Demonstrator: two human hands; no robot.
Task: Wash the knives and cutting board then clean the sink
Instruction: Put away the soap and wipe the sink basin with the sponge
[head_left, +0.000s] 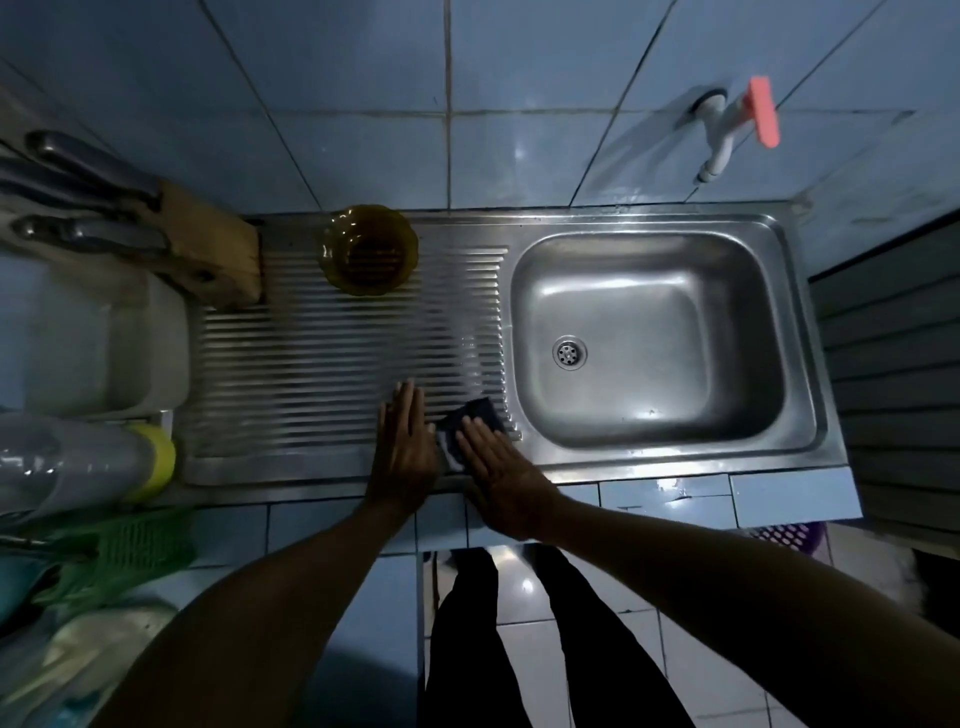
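At the drainboard's front edge, beside the basin, the right hand presses a dark sponge under straight fingers, apparently scrubbing; the left hand lies flat alongside, bracing. Knives sit in the block at the back-left corner.

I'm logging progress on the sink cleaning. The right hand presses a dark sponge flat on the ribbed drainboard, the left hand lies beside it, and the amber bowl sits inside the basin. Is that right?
One detail is off. In the head view the amber bowl sits at the back of the ribbed drainboard, not inside the basin. The right hand does press the dark sponge flat, with the left hand beside it.
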